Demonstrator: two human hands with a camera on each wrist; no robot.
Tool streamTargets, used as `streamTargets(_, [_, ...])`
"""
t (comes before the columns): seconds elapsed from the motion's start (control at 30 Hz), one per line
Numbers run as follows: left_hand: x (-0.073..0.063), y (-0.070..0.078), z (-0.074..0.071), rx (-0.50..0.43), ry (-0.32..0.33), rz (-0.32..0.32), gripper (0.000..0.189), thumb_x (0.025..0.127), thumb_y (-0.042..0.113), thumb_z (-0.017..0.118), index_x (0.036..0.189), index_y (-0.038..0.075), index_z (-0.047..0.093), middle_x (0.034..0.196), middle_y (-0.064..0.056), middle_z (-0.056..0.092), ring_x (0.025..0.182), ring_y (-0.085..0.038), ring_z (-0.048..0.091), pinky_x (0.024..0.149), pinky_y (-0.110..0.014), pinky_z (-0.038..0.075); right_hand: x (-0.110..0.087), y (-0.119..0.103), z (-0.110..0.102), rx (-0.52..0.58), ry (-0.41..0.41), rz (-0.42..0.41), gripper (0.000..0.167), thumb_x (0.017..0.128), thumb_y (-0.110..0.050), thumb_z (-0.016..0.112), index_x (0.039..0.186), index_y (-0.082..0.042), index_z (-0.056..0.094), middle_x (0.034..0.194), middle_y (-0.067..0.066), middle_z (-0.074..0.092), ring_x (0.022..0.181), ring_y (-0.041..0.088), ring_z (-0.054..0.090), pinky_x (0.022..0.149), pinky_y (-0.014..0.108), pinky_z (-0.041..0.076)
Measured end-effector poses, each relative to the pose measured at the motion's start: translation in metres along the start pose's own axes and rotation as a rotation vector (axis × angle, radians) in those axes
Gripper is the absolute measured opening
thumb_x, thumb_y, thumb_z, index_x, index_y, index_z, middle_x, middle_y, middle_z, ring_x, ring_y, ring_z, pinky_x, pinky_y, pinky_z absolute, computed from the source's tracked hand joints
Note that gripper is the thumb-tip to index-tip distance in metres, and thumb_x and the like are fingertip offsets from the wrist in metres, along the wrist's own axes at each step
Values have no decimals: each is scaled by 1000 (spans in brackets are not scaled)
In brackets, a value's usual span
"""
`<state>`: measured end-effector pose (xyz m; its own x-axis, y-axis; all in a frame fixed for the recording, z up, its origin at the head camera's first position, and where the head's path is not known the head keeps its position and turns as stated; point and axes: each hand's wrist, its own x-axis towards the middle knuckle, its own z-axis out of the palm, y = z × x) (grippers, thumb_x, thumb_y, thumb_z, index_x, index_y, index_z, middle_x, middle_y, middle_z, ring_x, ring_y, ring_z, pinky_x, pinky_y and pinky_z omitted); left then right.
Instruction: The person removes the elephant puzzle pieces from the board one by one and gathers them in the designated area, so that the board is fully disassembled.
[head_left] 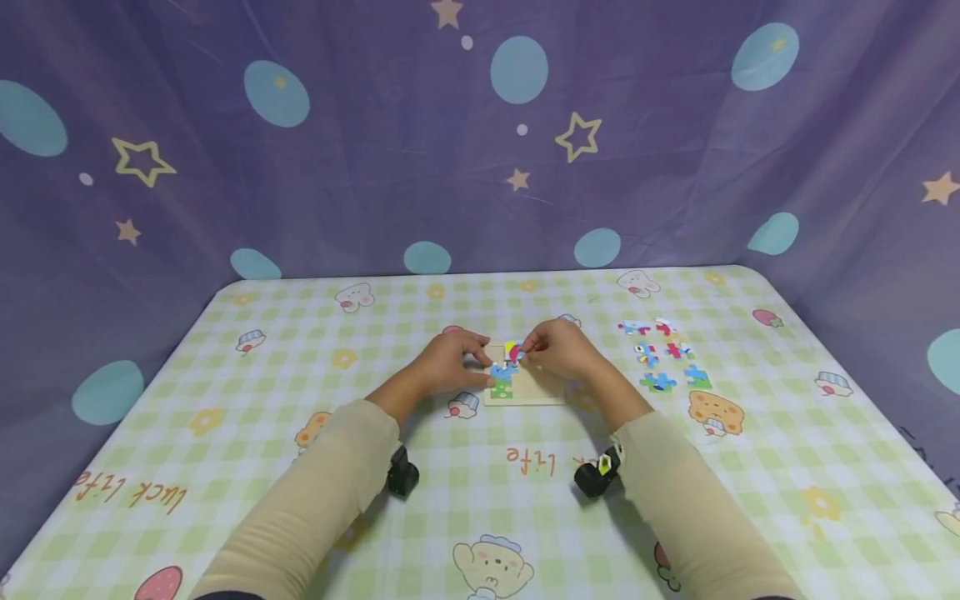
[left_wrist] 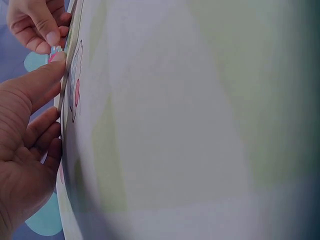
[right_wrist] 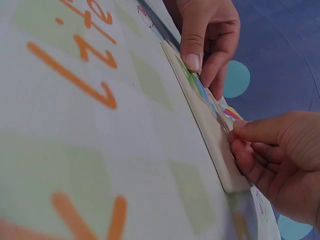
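A shallow wooden puzzle tray (head_left: 538,390) lies on the table, with blue and green jigsaw pieces (head_left: 502,382) fitted at its left side. My left hand (head_left: 448,363) rests at the tray's left edge. Its thumb presses near the fitted pieces, and its other fingers lie spread along the edge. From the right, my right hand (head_left: 564,348) pinches a yellow, red and blue puzzle piece (head_left: 513,352) between thumb and forefinger, at the tray's upper part. In the right wrist view, the fingertips partly cover this piece (right_wrist: 231,113). Whether it sits flat in the tray, I cannot tell.
Several loose puzzle pieces (head_left: 660,382) lie to the right of the tray, in blue, red and green. A checked cloth (head_left: 300,500) with cartoon prints covers the table. Behind stands a purple curtain (head_left: 420,167). Dark wrist devices (head_left: 403,473) sit under both forearms.
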<state>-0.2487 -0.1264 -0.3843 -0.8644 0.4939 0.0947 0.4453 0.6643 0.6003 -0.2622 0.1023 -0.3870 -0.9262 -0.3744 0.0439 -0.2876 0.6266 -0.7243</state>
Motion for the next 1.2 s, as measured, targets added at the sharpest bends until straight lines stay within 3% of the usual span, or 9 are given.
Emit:
streamTargets(0.17, [2, 0, 1, 5, -15, -41, 18, 75, 22, 86, 86, 12, 76, 129, -9, 62, 123, -27, 51, 106, -39, 39, -4, 6, -3, 88, 10, -1, 4, 83, 1, 72, 87, 2, 71, 74, 5, 67, 61, 12, 60, 58, 25, 52])
streamTargets(0.43, [1, 2, 0, 17, -30, -77, 19, 76, 24, 86, 87, 13, 75, 132, -7, 60, 125, -26, 50, 107, -39, 37, -12, 13, -7, 258, 34, 8, 6, 84, 6, 67, 90, 7, 69, 77, 10, 67, 68, 16, 63, 64, 30, 56])
streamTargets(0.77, [0, 4, 0, 13, -31, -80, 19, 76, 23, 86, 87, 14, 75, 133, -7, 60, 126, -26, 49, 107, -39, 37, -22, 18, -15, 326, 73, 86, 11, 86, 5, 65, 96, 5, 68, 85, 12, 68, 74, 18, 65, 71, 31, 57])
streamTargets(1.2, [1, 3, 2, 5, -28, -97, 19, 76, 23, 86, 88, 14, 75, 133, -6, 59, 126, -25, 48, 108, -39, 36, -26, 34, -33, 399, 156, 128, 15, 88, 0, 70, 102, 6, 67, 86, 11, 68, 74, 19, 65, 70, 30, 56])
